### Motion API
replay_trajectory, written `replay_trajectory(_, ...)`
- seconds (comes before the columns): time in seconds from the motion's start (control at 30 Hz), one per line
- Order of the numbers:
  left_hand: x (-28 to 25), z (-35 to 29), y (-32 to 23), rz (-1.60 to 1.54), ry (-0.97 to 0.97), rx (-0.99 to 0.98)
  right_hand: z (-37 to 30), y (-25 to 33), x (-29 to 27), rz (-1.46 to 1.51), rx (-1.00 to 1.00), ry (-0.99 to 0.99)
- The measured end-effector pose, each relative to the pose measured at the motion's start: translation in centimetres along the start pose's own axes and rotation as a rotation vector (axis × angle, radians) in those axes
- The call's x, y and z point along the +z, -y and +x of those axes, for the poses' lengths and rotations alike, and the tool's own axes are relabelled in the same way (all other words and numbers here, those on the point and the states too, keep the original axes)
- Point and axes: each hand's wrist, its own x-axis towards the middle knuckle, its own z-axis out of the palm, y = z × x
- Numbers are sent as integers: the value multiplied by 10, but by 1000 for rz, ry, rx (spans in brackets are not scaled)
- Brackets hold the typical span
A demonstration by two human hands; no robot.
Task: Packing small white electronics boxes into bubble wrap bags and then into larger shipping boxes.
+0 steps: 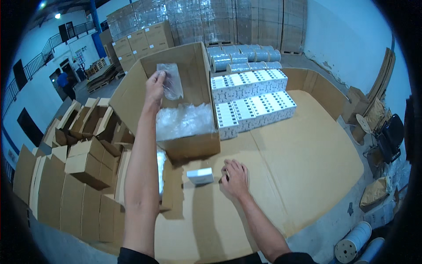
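Observation:
Raised on the left, my left hand (154,88) pinches a clear plastic bag (173,83) by its upper edge. The bag hangs in front of the inner wall of a large open cardboard box (189,147). A heap of clear plastic bags (187,121) fills the lower part of that box. My right hand (236,179) rests on the cardboard-covered table (307,163), fingers bent and slightly apart, with nothing visible in them. Just left of it, apart from the fingers, stands a small white box (200,176).
Stacked white printed boxes (255,112) stand right of the large box. Open cardboard cartons (88,163) crowd the left side. Wire spools (246,55) lie behind the table; another spool (354,242) is at lower right. A person (65,83) stands far left.

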Motion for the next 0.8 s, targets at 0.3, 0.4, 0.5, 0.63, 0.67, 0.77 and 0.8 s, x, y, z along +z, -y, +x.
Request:
replay_trajectory(0.3, 53, -271, -61, -113, -120, -71, -39, 4, -29, 483, 289, -15)
replay_trajectory(0.4, 50, -358, -44, 21, -173, -224, -65, 25, -40, 1057, 415, 133)
replay_trajectory(0.5, 58, -408, -8, -49, -194, -359, -80, 41, -34, 1219, 364, 196)
replay_trajectory(0.63, 59, -427, 12, 295, -52, -258, -79, 47, -24, 1071, 330, 146)
replay_trajectory(0.67, 56, -427, 17, 295, -54, -265, -76, 48, -26, 1067, 371, 167)
replay_trajectory(0.77, 50, -424, 25, 384, -84, -297, -70, 55, -29, 1044, 447, 68)
replay_trajectory(0.8, 50, -419, 22, 378, -93, -288, -68, 55, -30, 1033, 457, 60)
